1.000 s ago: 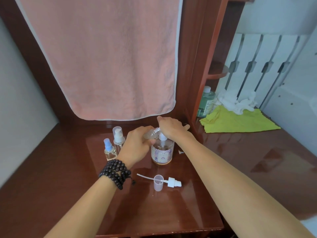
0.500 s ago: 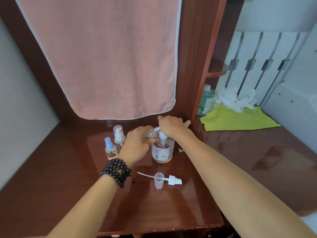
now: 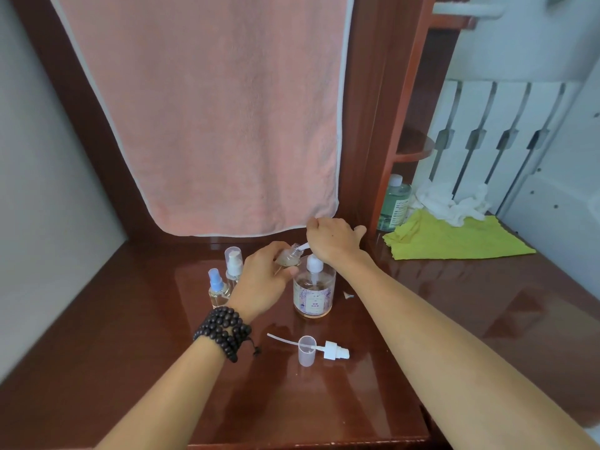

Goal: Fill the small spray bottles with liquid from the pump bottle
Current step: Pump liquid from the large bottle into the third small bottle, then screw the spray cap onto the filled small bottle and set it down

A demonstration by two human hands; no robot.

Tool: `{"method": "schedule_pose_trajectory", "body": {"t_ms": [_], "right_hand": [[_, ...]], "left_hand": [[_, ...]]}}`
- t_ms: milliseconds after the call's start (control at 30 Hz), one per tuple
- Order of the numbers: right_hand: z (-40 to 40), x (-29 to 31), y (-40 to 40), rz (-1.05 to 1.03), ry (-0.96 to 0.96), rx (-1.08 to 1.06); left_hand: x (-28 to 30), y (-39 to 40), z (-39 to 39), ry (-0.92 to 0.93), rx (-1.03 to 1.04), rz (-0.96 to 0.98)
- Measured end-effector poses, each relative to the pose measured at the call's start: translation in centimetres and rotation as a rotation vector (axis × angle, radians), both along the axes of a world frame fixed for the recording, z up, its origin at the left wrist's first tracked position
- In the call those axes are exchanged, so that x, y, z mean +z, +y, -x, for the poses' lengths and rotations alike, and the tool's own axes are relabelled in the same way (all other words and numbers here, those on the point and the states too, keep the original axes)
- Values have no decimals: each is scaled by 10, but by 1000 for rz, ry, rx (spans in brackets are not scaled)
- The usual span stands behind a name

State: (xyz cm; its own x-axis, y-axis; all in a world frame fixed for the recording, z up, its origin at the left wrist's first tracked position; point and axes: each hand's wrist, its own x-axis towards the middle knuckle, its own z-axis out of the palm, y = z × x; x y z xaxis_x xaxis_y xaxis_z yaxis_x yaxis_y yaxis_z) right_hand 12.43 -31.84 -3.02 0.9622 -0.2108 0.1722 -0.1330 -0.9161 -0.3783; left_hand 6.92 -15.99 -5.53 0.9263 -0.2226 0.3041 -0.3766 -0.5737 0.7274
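While the left hand (image 3: 263,280) grips an uncapped spray bottle (image 3: 289,256) at the nozzle, the right hand (image 3: 331,238) presses the pump bottle (image 3: 313,293). Its fingers are hidden. Two capped bottles (image 3: 225,277) stand left, seemingly filled.

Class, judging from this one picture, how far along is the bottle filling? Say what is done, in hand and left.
Done, apparently: two capped spray bottles stand left. In hand: the left hand tilts an open small bottle at the pump spout, and the right hand is on the pump bottle. Left: refit the spray head and clear cap.

Left hand (image 3: 259,280) tilts small bottle (image 3: 289,257) under pump spout (image 3: 303,246).
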Motion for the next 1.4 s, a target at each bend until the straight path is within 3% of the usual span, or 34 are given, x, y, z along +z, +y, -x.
{"method": "schedule_pose_trajectory", "body": {"t_ms": [200,400,467,533,667,867,1233,1300,1400], "right_hand": [[3,10,-3,-4,-2,6],[32,35,-13,-366,-223,240],[57,39,-15,-396,-275,291],[83,39,-18,-374,-147,348],[113,20,-26,-174,313,498],[119,-21,-27,165,558,561],[113,-46,-23,203,572,544],[110,-31,-32,134,507,522],[106,7,-53,-147,365,469]], "left_hand": [[8,13,10,76,20,156],[29,22,25,9,16,254],[30,24,31,-6,16,250],[30,27,38,-22,16,225],[25,31,50,-4,7,205],[24,34,66,41,-7,217],[15,33,67,83,-26,196],[18,33,68,91,-37,208],[24,32,67,70,-32,232]]}}
